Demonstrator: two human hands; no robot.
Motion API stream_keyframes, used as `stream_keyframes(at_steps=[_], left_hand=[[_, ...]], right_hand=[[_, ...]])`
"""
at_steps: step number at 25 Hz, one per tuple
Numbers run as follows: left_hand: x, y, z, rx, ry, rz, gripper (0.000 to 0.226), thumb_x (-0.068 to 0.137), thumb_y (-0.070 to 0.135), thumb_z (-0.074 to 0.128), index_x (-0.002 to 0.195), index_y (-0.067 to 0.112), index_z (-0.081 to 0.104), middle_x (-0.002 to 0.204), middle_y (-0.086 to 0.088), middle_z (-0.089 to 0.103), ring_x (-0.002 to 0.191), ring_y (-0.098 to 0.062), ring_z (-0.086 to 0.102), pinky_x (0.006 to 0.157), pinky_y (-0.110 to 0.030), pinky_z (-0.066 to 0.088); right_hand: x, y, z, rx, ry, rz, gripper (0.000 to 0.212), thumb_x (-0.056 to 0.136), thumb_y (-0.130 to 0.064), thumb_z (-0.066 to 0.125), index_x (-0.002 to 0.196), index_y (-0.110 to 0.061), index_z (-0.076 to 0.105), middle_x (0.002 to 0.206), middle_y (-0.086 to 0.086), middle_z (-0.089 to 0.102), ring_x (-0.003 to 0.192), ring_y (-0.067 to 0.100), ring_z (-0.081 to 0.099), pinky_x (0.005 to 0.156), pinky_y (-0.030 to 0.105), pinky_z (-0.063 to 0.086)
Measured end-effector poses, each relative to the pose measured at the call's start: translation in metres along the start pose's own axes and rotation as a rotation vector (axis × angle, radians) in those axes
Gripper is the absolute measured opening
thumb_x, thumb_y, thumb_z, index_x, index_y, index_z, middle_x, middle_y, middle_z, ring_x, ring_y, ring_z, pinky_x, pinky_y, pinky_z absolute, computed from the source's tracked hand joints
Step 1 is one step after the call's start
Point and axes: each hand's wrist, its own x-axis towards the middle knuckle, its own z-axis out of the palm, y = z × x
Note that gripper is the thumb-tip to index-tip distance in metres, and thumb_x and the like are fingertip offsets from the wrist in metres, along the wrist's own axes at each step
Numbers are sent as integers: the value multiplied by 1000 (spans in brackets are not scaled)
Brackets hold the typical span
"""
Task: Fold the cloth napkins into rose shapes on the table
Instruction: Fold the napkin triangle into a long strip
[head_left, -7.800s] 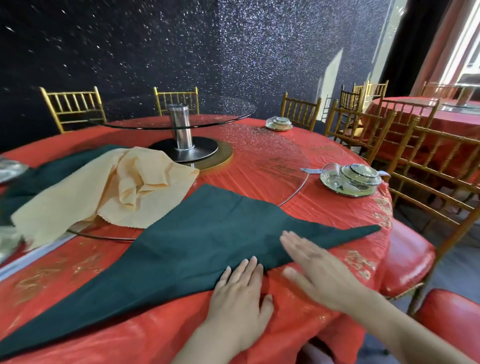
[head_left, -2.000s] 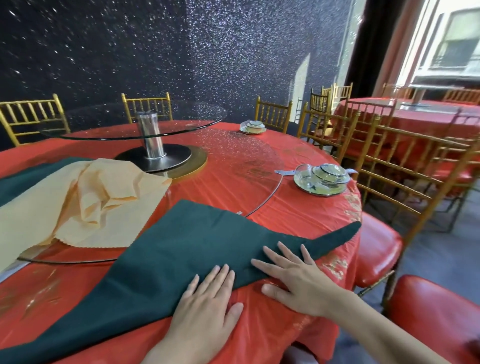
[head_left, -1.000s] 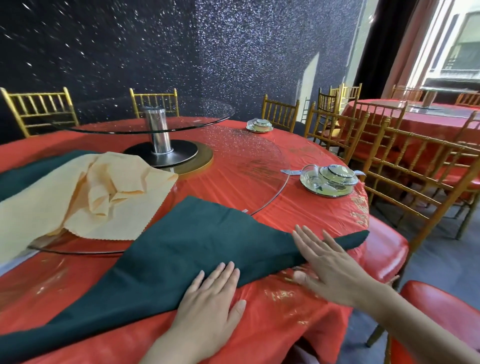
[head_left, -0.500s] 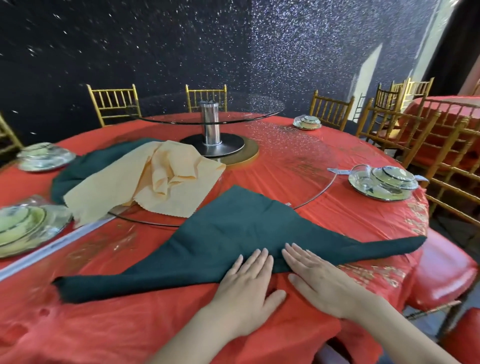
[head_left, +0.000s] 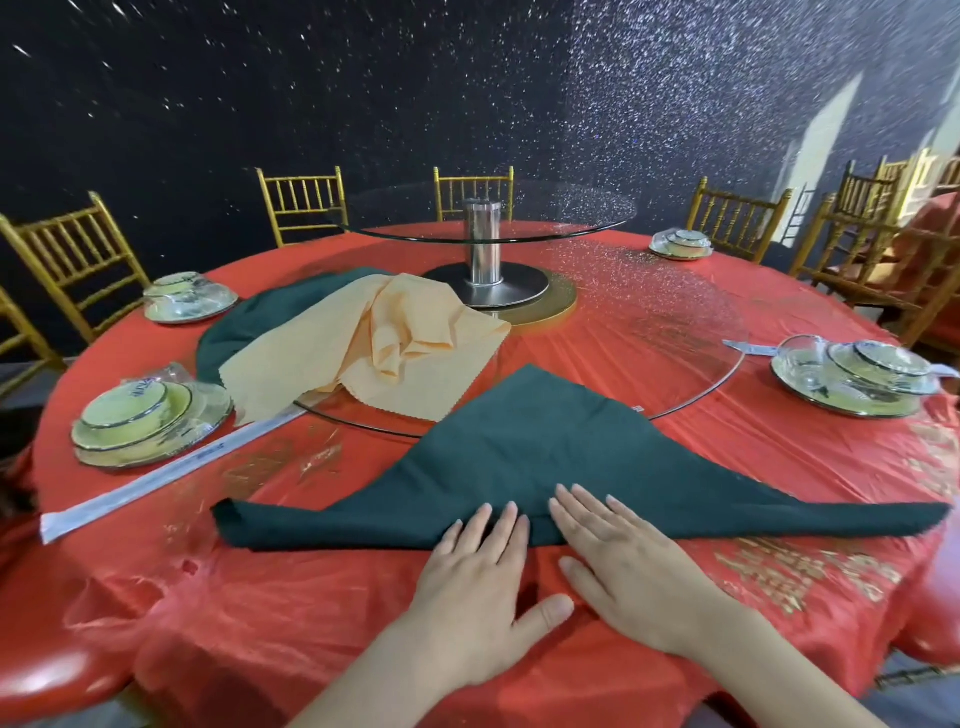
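A big dark green cloth napkin (head_left: 545, 467) lies flat in a triangle on the round worktop with the red plastic cover (head_left: 311, 613). Its long edge runs along the near side of the worktop, a little way in from the near edge. Its top point lies over the rim of the flat glass turntable (head_left: 675, 322). Its right tip comes close to the right edge of the worktop. Its left tip stops on bare red cover, near a long white paper packet (head_left: 156, 478).

The left hand (head_left: 478, 582) and the right hand (head_left: 623, 571) lie flat, side by side, at the middle of that long edge. The fingers (head_left: 480, 522) are straight and a bit spread. Their tips press on the green cloth, and the palms rest on the red cover. They hold nothing. There is bare red cover on both sides of the hands, along the near edge.

A crumpled peach cloth napkin (head_left: 374, 353) sits farther in, on the left part of the turntable. I cannot tell if it touches the green napkin. Another dark green cloth (head_left: 244, 327) lies under it and is mostly hidden.

Plates and bowls wrapped in clear film (head_left: 145, 421) sit by the left edge, and they are hard to make out. Both arms are cut off at the bottom. The gold chairs (head_left: 67, 254) have their legs hidden behind the worktop.
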Motion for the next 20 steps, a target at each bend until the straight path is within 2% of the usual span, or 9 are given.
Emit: stream_keyframes(at_steps=[2,4,5,8,10,12,16,20], left_hand=[[0,-4,-1,-18,-3,11,110,61,78,-14,151,16,0,159,1,-9,145,-16,-11,116,-33,-5],[-3,-13,-2,-33,-26,26,107,63,78,-10,151,17,-3,159,2,-11,145,-12,-13,116,-30,-8],[-6,-18,-2,-29,-32,31,106,65,78,-8,151,18,-4,158,2,-13,144,-10,-14,116,-30,-10],[-18,-37,-2,-1,-41,17,92,76,77,2,151,24,-6,157,7,-16,143,-8,-18,115,-34,-15],[-26,-51,-4,-3,-51,-6,82,83,74,11,150,30,-7,156,11,-18,142,-9,-20,113,-34,-17],[-34,-65,-5,14,-59,-36,82,79,76,7,149,35,-10,154,12,-21,142,-11,-23,112,-32,-18],[-48,-88,-1,-1,-42,-112,82,69,82,-8,142,48,-17,153,9,-26,141,-16,-27,112,-31,-17],[-60,-109,-1,-26,-42,-159,77,62,86,-18,134,57,-18,151,13,-26,140,-15,-27,112,-31,-16]], right_hand=[[5,-11,-1,12,-2,-16,59,98,-45,15,133,-15,52,140,-1,48,133,8,35,113,24,19],[10,-11,2,44,19,-74,78,90,-57,-8,146,-16,29,153,-5,19,141,6,9,115,22,-6],[9,-8,6,69,1,-74,86,84,-62,-16,149,-17,20,154,-7,9,141,5,-1,112,19,-13],[9,-6,12,144,3,-83,99,74,-69,-23,149,-18,17,153,-9,5,141,5,-6,109,18,-15],[8,-5,14,121,10,-78,93,79,-66,-19,148,-17,20,154,-7,11,141,5,-1,110,18,-11],[8,-5,14,116,28,-69,86,86,-63,-12,146,-16,27,153,-4,20,141,7,6,111,19,-6],[8,-6,9,141,-51,-63,102,65,-70,-32,149,-23,5,151,-16,-7,139,-2,-14,110,17,-16],[9,-6,7,130,-76,-59,106,61,-70,-35,149,-25,1,150,-17,-11,137,-5,-17,109,15,-18]])
